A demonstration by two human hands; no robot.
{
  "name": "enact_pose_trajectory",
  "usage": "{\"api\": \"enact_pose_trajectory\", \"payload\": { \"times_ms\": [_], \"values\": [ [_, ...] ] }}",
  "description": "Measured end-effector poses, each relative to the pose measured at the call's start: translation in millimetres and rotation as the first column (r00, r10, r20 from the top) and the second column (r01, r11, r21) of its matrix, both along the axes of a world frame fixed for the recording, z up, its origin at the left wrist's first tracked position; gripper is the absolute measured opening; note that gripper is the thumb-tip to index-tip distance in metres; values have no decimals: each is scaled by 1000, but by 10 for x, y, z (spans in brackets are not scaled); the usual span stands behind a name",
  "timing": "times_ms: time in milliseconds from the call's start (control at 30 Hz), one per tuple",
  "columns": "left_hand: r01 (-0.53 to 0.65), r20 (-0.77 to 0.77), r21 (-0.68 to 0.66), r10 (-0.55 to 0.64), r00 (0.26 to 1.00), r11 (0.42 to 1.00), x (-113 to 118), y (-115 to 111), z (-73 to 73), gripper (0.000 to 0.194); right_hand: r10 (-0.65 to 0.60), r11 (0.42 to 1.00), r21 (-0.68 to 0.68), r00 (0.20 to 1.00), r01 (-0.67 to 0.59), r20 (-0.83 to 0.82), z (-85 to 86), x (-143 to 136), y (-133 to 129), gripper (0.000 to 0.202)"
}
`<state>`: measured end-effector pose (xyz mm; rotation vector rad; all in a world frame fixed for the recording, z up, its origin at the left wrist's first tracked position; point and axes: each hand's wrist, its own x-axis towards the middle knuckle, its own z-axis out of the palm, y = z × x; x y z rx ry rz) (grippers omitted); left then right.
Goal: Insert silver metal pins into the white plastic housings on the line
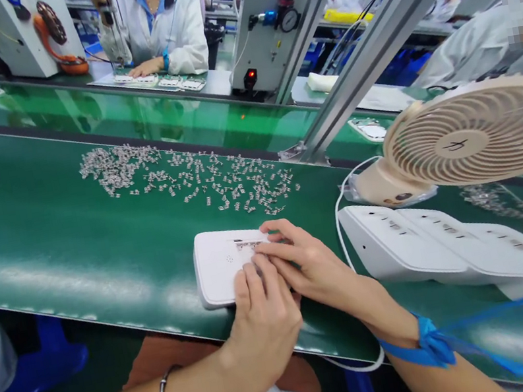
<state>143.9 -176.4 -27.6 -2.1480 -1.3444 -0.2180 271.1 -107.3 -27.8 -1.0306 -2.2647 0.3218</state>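
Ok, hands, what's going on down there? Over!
Left hand, right hand: both on white casing. Casing on green worktop, slots up. Small silvery parts lie beyond, apart from hands.

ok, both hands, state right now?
Left hand: fingers bent, on the white case; can't tell if pinching anything.
Right hand: fingers bent, at the same case; can't tell if gripping.
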Motion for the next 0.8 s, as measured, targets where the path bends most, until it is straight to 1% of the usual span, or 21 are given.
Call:
{"api": "enact_pose_trajectory", "payload": {
  "times_ms": [100,167,200,267,300,333,367,400,433,467,533,600,633,667,700,767,800],
  "values": [
    [-13,44,0,13,999,1000,22,-18,-8,41,-90,992,-109,972,68,-216,-66,-69,48,13],
    [-5,62,-2,5,998,1000,16,-19,-2,42,-169,980,-155,943,128,-287,-84,-82,86,7],
    [6,62,-13,-5,998,1000,-8,-6,7,41,-214,974,-138,930,180,-298,-79,-63,103,5],
    [28,57,-72,-24,998,997,-128,61,35,38,-316,945,-16,899,327,-303,-38,40,126,6],
    [8,59,-110,-2,998,994,-230,117,53,36,-370,910,70,876,409,-309,-8,123,130,7],
    [-40,67,-141,50,996,989,-361,184,73,35,-427,858,154,847,490,-317,21,223,127,11],
    [-129,82,-156,143,986,979,-518,257,96,35,-483,795,230,814,562,-323,44,335,117,16],
    [-250,112,-139,266,957,958,-696,328,122,38,-538,725,294,778,623,-324,54,453,98,23],
    [-364,154,-109,377,913,925,-884,391,152,43,-594,653,346,739,673,-316,48,570,71,32],
    [-438,189,-107,451,873,893,-1072,440,185,49,-652,587,384,698,712,-296,25,681,33,41],
    [-539,286,-119,548,786,834,-1403,491,255,58,-776,477,405,590,780,-222,-69,871,-70,56],
    [-586,373,-177,605,704,791,-1621,490,309,61,-879,396,364,463,843,-114,-195,1007,-204,62],
    [-594,400,-210,623,672,776,-1679,480,324,62,-907,375,338,416,863,-58,-259,1057,-275,63],
    [-595,414,-237,634,653,768,-1707,470,327,62,-918,372,322,395,871,-9,-318,1095,-344,64],
    [-592,421,-247,635,647,767,-1710,462,320,61,-915,389,325,402,862,30,-369,1124,-407,65],
    [-580,429,-229,616,661,782,-1669,459,280,61,-884,456,366,460,811,81,-447,1156,-505,66],
    [-571,432,-211,600,673,793,-1637,463,252,61,-868,481,398,490,781,87,-476,1164,-536,66]
  ]
}}
